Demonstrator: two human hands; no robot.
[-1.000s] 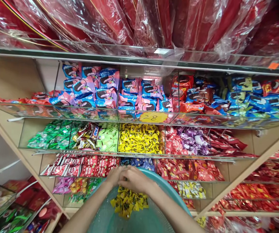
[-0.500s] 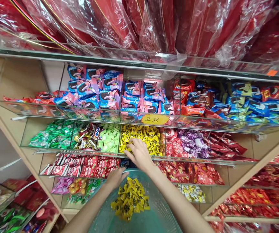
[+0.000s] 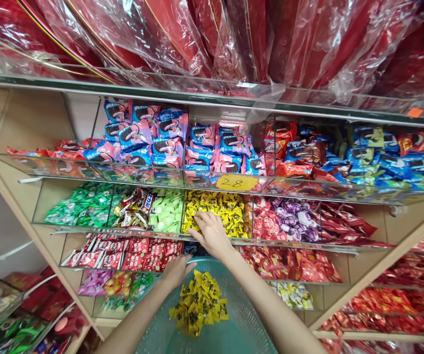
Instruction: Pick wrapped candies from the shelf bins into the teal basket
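Yellow-wrapped candies (image 3: 230,211) fill a compartment in the middle of the second shelf. Over their front left part lies my right hand (image 3: 212,235), fingers slightly spread at the glass edge, with nothing visible in its grip. Below it, a green mesh basket (image 3: 249,314) holds a heap of similar yellow candies (image 3: 199,305). My left hand (image 3: 177,271) rests at the basket's upper left rim, thumb apart from the fingers; its fingertips around the rim are partly hidden.
Blue and pink biscuit packs (image 3: 134,135) stand on the shelf above, over a yellow price tag (image 3: 232,182). Green candies (image 3: 86,204) lie left and purple candies (image 3: 296,216) right. Glass shelf fronts run across. Red items in clear plastic (image 3: 182,34) hang over the top.
The fingers of my right hand have drawn slightly closer together over the yellow candies. My left hand and the basket have hardly moved.
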